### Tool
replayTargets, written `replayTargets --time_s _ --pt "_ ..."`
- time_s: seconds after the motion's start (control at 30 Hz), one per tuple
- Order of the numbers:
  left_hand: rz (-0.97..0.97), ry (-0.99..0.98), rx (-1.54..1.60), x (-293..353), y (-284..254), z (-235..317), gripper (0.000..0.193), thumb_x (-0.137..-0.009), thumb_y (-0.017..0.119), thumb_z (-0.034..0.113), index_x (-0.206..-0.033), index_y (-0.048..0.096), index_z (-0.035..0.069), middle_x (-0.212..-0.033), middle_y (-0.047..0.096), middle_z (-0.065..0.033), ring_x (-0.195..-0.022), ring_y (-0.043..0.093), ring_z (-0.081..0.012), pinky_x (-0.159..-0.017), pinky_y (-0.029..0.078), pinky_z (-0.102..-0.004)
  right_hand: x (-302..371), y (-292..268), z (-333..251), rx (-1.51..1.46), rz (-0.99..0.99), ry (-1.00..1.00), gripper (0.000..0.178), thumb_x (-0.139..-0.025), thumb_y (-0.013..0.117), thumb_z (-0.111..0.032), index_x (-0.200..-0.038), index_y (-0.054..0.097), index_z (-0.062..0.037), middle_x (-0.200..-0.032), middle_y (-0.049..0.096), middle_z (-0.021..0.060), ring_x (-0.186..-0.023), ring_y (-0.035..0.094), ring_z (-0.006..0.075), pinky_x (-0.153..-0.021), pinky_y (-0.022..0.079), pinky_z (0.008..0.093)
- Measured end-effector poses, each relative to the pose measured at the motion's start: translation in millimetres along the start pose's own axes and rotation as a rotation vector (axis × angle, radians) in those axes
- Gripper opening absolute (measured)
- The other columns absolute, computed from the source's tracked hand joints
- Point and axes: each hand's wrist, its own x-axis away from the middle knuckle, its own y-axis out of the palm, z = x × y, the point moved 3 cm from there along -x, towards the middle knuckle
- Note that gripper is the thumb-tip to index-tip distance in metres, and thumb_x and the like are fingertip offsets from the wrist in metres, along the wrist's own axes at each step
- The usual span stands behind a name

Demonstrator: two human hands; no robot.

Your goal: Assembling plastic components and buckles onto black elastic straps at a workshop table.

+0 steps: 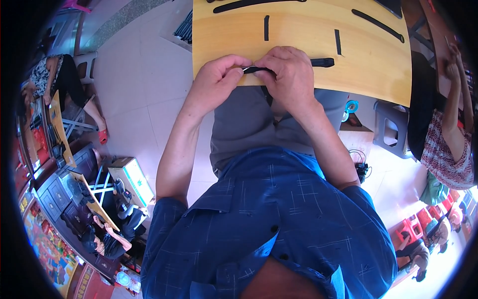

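A black strap (322, 62) runs through both hands just above the near edge of the yellow wooden table (303, 30). My left hand (215, 82) pinches its left end between thumb and fingers, where a small pale glint shows. Close beside it, my right hand (290, 74) is closed over the strap's middle, fingers curled and thumb underneath. The other end sticks out to the right of that hand. Beyond my hands lie two short black strips, one at the centre (266, 28) and one to the right (338, 42).
Long black straps lie at the far left (259, 4) and far right (378, 25) of the table. A tray of dark strips (184, 30) sits left of it. A grey stool (392, 127) stands at right, near a seated person (448, 144). Others sit at left.
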Motion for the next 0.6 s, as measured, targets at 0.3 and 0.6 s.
replayTargets --time_s 0.3,0.6 --pt "-0.021 -0.023 0.115 -0.1 -2.5 -6.0 0.027 -0.101 0.055 0.007 -0.122 0.071 0.0 -0.084 0.064 0.0017 -0.072 0.054 -0.0046 -0.064 0.045 -0.0223 0.6 2.5 1.5 -0.002 0.009 -0.004 0.02 -0.072 0.084 -0.011 -0.091 0.079 -0.0118 -0.087 0.071 0.0045 -0.092 0.069 0.0285 -0.085 0.053 0.0425" --pt "-0.053 -0.118 0.196 -6.0 -3.9 -3.6 0.026 -0.101 0.055 0.007 -0.12 0.071 0.0 -0.071 0.053 0.006 -0.061 0.045 -0.0026 -0.053 0.035 -0.0213 1.4 2.8 1.8 0.0 0.031 -0.007 0.017 -0.071 0.086 -0.015 -0.084 0.076 -0.0124 -0.085 0.069 0.0027 -0.09 0.067 0.0273 -0.085 0.051 0.0427"
